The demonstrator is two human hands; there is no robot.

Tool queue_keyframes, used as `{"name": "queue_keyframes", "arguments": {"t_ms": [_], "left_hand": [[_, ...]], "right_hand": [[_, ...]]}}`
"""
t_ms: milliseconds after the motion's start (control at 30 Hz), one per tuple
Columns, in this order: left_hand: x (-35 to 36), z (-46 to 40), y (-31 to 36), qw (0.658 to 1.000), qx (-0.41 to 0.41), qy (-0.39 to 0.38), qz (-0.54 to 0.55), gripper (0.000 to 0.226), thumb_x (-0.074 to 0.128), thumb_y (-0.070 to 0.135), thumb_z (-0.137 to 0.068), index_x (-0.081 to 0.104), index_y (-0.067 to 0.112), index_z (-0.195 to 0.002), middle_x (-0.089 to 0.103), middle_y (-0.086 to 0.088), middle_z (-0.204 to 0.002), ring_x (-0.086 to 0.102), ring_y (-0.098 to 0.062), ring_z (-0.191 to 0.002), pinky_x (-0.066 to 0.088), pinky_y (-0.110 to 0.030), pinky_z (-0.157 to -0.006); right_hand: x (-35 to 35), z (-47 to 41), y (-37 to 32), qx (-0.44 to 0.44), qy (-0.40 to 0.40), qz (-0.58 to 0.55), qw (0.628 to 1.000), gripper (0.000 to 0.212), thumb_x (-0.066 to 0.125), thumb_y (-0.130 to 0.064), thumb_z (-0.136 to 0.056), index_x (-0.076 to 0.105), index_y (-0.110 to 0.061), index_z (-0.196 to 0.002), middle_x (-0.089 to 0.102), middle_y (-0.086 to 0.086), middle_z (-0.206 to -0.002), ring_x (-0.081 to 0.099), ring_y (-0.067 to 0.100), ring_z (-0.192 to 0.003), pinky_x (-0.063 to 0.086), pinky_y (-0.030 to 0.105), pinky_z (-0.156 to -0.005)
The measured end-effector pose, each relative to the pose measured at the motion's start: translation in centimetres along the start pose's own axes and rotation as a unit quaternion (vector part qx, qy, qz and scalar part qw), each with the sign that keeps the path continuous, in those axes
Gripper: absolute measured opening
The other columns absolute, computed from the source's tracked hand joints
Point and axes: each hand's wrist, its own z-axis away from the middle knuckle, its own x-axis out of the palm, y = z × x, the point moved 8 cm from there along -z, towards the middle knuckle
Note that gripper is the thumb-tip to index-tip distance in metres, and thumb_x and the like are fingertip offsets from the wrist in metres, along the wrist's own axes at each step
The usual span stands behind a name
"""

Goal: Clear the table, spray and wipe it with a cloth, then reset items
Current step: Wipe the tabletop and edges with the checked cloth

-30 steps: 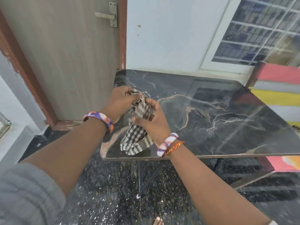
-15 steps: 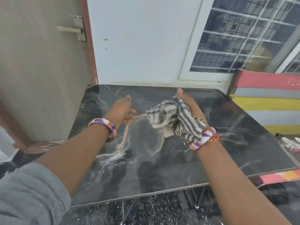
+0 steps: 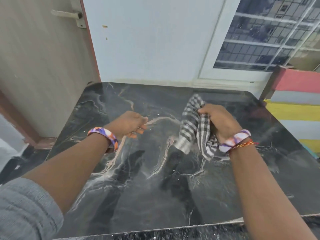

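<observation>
A black marble-patterned table (image 3: 138,196) fills the middle of the head view, its top bare. My right hand (image 3: 220,122) is over the right half of the table, gripping a bunched black-and-white checked cloth (image 3: 192,123) that hangs down from my fist just above the surface. My left hand (image 3: 129,124) hovers over the table's middle left, fingers loosely curled, holding nothing that I can see. Both wrists wear purple patterned bands.
A wooden door (image 3: 39,66) with a metal handle (image 3: 69,14) stands at the left, close to the table's corner. Behind the table are a white wall (image 3: 147,40) and a window with a grille (image 3: 268,35). A striped coloured panel (image 3: 297,104) borders the right side.
Both hands held the cloth together near the table's front left. Now only my right hand has it, moved to the right half; my left hand has let go.
</observation>
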Motion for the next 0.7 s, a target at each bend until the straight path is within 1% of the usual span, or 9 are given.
{"name": "queue_keyframes", "arguments": {"t_ms": [100, 200, 267, 333, 400, 500, 567, 633, 700], "left_hand": [[1.9, 0.2, 0.4, 0.996, -0.02, -0.077, 0.029, 0.052, 0.037, 0.045, -0.093, 0.05, 0.004, -0.122, 0.061, -0.015, -0.114, 0.062, -0.024, -0.094, 0.049, -0.028, -0.08], [4.6, 0.0, 1.5, 0.977, -0.001, -0.192, 0.097, 0.076, 0.029, 0.064, -0.083, 0.022, 0.021, -0.146, 0.033, -0.013, -0.15, 0.057, -0.029, -0.117, 0.048, -0.036, -0.093], [5.4, -0.8, 2.6, 0.959, 0.025, -0.205, 0.196, 0.084, 0.041, 0.066, -0.077, 0.011, 0.03, -0.147, 0.007, -0.003, -0.158, 0.034, -0.03, -0.137, 0.042, -0.041, -0.102], [5.2, -2.3, 3.1, 0.949, 0.039, -0.164, 0.268, 0.111, 0.072, 0.06, -0.054, 0.022, 0.02, -0.145, 0.015, -0.006, -0.157, 0.025, -0.029, -0.141, 0.03, -0.048, -0.112], [5.0, -3.7, 2.9, 0.945, 0.04, -0.116, 0.303, 0.13, 0.087, 0.046, -0.034, 0.025, 0.014, -0.144, 0.028, -0.01, -0.153, 0.031, -0.031, -0.138, 0.026, -0.052, -0.113], [6.0, -4.6, 3.4, 0.952, 0.04, -0.105, 0.284, 0.113, 0.083, 0.034, -0.053, 0.021, 0.014, -0.145, 0.035, -0.006, -0.149, 0.039, -0.029, -0.132, 0.04, -0.049, -0.102], [6.5, -4.9, 4.3, 0.971, 0.043, -0.077, 0.221, 0.079, 0.069, 0.025, -0.077, 0.027, 0.009, -0.143, 0.04, 0.001, -0.141, 0.045, -0.023, -0.119, 0.057, -0.033, -0.071], [7.1, -5.3, 5.5, 0.985, 0.038, -0.061, 0.154, 0.049, 0.06, 0.022, -0.086, 0.047, 0.005, -0.13, 0.052, -0.007, -0.128, 0.051, -0.02, -0.101, 0.052, -0.022, -0.049], [7.6, -5.3, 7.4, 0.989, 0.053, -0.06, 0.123, 0.044, 0.059, 0.026, -0.087, 0.053, 0.003, -0.124, 0.058, -0.008, -0.116, 0.053, -0.015, -0.084, 0.05, -0.021, -0.049]], "right_hand": [[1.9, -1.0, 1.0, 0.049, -0.091, -0.208, 0.973, 0.021, 0.041, -0.014, -0.087, 0.06, -0.006, -0.093, 0.065, 0.013, -0.083, 0.061, 0.028, -0.069, 0.053, 0.043, -0.068], [3.5, -1.6, 1.7, 0.073, -0.131, -0.302, 0.941, 0.034, 0.049, -0.018, -0.076, 0.056, -0.004, -0.106, 0.066, 0.014, -0.095, 0.063, 0.029, -0.083, 0.049, 0.047, -0.084], [3.4, -2.6, 2.6, 0.064, -0.083, -0.248, 0.963, 0.023, 0.046, -0.019, -0.086, 0.059, -0.007, -0.101, 0.067, 0.013, -0.094, 0.063, 0.028, -0.085, 0.049, 0.047, -0.086], [1.5, -3.4, 2.4, -0.01, 0.018, -0.071, 0.997, 0.028, 0.046, -0.023, -0.091, 0.062, -0.009, -0.108, 0.066, 0.013, -0.11, 0.062, 0.028, -0.101, 0.046, 0.048, -0.096], [-0.1, -3.3, 2.1, -0.08, 0.1, 0.026, 0.991, 0.032, 0.046, -0.02, -0.092, 0.06, -0.01, -0.119, 0.063, 0.014, -0.121, 0.058, 0.029, -0.111, 0.041, 0.047, -0.103], [-1.2, -3.1, 3.3, -0.088, 0.11, -0.086, 0.986, 0.027, 0.044, -0.01, -0.093, 0.064, -0.018, -0.109, 0.064, 0.01, -0.119, 0.058, 0.025, -0.114, 0.042, 0.042, -0.103], [-1.7, -3.8, 4.6, -0.045, 0.108, -0.14, 0.983, 0.033, 0.05, -0.021, -0.087, 0.06, -0.017, -0.119, 0.062, 0.007, -0.124, 0.057, 0.023, -0.116, 0.042, 0.043, -0.103], [-2.4, -4.3, 5.2, 0.009, 0.101, -0.148, 0.984, 0.039, 0.051, -0.026, -0.089, 0.057, -0.01, -0.124, 0.062, 0.006, -0.12, 0.06, 0.022, -0.108, 0.045, 0.043, -0.099], [-3.7, -4.7, 4.8, 0.024, 0.112, -0.147, 0.982, 0.032, 0.057, -0.025, -0.088, 0.063, -0.007, -0.114, 0.065, 0.009, -0.113, 0.061, 0.025, -0.101, 0.048, 0.044, -0.093]]}}
